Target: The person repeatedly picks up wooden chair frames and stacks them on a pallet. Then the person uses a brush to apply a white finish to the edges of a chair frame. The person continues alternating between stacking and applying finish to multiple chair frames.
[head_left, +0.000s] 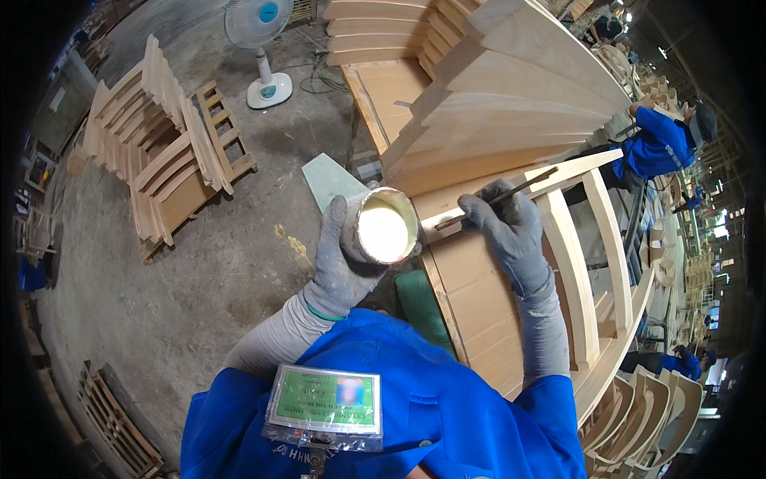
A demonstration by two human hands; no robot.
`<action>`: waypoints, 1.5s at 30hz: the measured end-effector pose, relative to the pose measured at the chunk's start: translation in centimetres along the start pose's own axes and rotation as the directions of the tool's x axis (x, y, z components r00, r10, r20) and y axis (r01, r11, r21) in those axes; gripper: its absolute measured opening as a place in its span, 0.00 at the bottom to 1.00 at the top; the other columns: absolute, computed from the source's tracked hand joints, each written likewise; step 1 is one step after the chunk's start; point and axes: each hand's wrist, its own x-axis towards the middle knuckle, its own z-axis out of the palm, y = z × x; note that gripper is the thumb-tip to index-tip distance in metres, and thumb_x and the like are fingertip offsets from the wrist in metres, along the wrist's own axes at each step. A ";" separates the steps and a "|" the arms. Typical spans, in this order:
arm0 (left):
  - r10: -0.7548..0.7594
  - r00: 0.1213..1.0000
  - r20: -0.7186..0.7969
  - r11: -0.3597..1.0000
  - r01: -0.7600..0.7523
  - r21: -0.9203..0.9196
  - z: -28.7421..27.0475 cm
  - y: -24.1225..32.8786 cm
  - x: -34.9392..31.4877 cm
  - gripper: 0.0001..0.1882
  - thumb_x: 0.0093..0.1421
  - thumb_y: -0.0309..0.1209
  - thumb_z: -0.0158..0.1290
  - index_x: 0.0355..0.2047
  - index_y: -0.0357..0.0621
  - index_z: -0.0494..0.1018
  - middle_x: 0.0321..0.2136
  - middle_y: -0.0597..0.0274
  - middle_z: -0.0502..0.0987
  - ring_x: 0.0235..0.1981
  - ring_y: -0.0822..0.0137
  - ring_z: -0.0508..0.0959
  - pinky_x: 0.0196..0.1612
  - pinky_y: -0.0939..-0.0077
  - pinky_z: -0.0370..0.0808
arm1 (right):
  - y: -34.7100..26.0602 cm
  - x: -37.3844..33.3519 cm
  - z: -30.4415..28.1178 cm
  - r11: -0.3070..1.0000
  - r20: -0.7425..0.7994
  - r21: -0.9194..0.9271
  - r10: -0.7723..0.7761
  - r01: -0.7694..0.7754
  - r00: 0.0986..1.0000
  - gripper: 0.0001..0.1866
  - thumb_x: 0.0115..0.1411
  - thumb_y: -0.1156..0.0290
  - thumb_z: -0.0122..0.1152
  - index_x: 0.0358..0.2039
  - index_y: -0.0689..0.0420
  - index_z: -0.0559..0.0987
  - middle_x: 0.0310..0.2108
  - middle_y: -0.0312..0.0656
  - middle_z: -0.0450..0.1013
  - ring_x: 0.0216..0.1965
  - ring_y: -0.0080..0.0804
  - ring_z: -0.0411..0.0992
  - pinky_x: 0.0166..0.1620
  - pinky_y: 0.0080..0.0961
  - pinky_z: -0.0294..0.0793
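Note:
My left hand, in a grey glove, is closed around an open can of creamy white liquid, held in front of my chest. Beyond it a pale green flat piece shows; whether the hand touches it I cannot tell. My right hand, also gloved, grips a thin dark stick slanting up to the right. The stick's lower end is by the near end of a pale wooden frame with curved slats. Whether the stick touches the wood is unclear.
A cardboard-covered bench is under the frame. Tall stacked wooden panels stand behind it. On the floor are a white fan, a rack of curved wooden parts and a slatted pallet. A person in blue works at right.

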 end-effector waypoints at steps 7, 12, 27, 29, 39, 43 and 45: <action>0.016 1.000 0.010 1.000 -0.016 0.000 -0.2 0.0 0.0 0.32 0.60 0.56 0.34 0.51 0.41 0.62 0.45 0.55 0.69 0.47 0.59 0.70 0.51 0.60 0.68 | 1.1 0.3 -0.8 0.999 0.029 -0.001 -0.042 0.042 0.999 0.10 0.55 0.68 0.58 0.24 0.62 0.73 0.16 0.37 0.71 0.20 0.16 0.67 0.24 0.15 0.65; 0.057 0.998 -0.008 0.997 -0.056 0.059 -0.8 -0.2 0.2 0.32 0.60 0.56 0.34 0.50 0.40 0.62 0.44 0.56 0.69 0.47 0.61 0.70 0.49 0.63 0.70 | -0.2 0.8 -1.3 0.978 0.144 -0.182 -0.074 0.100 0.987 0.11 0.54 0.66 0.60 0.26 0.62 0.74 0.16 0.42 0.70 0.18 0.25 0.67 0.23 0.21 0.65; 0.041 0.999 0.020 0.999 -0.041 0.013 -0.8 -0.2 0.2 0.31 0.60 0.55 0.35 0.50 0.42 0.63 0.47 0.55 0.69 0.49 0.60 0.69 0.51 0.62 0.69 | -0.9 0.8 -1.4 0.991 0.301 -0.070 -0.085 0.111 0.950 0.06 0.53 0.75 0.55 0.29 0.65 0.73 0.22 0.40 0.73 0.26 0.23 0.72 0.30 0.17 0.71; 0.052 0.998 0.039 0.998 -0.053 0.043 -0.2 0.0 0.1 0.32 0.60 0.56 0.35 0.51 0.42 0.63 0.46 0.55 0.69 0.48 0.61 0.70 0.50 0.63 0.69 | -0.6 0.8 -2.3 0.998 0.236 0.000 -0.061 0.063 0.970 0.05 0.53 0.76 0.54 0.28 0.66 0.73 0.23 0.41 0.74 0.27 0.23 0.72 0.32 0.17 0.71; 0.272 0.959 -0.073 0.946 -0.254 0.200 1.8 0.1 -3.7 0.34 0.57 0.60 0.36 0.51 0.44 0.62 0.44 0.54 0.70 0.44 0.56 0.73 0.43 0.58 0.74 | 0.1 1.4 -1.8 0.990 0.230 0.142 -0.037 0.004 0.973 0.06 0.53 0.77 0.58 0.30 0.65 0.72 0.22 0.38 0.72 0.25 0.20 0.69 0.31 0.16 0.71; 0.345 0.918 -0.197 0.927 -0.301 0.222 1.8 0.4 -7.0 0.34 0.57 0.60 0.36 0.51 0.44 0.61 0.42 0.52 0.71 0.37 0.54 0.75 0.36 0.56 0.76 | 1.7 0.2 -4.1 0.912 0.130 0.411 -0.064 0.005 0.989 0.07 0.53 0.85 0.50 0.34 0.66 0.71 0.30 0.43 0.72 0.33 0.25 0.71 0.39 0.19 0.72; 0.391 0.857 -0.337 0.919 -0.344 0.191 3.2 0.3 -8.5 0.34 0.57 0.59 0.36 0.51 0.44 0.61 0.42 0.52 0.71 0.37 0.53 0.74 0.36 0.55 0.75 | 2.3 -0.5 -4.8 0.852 0.018 0.522 -0.058 0.040 0.998 0.08 0.52 0.86 0.50 0.35 0.67 0.71 0.31 0.44 0.72 0.35 0.27 0.71 0.41 0.21 0.73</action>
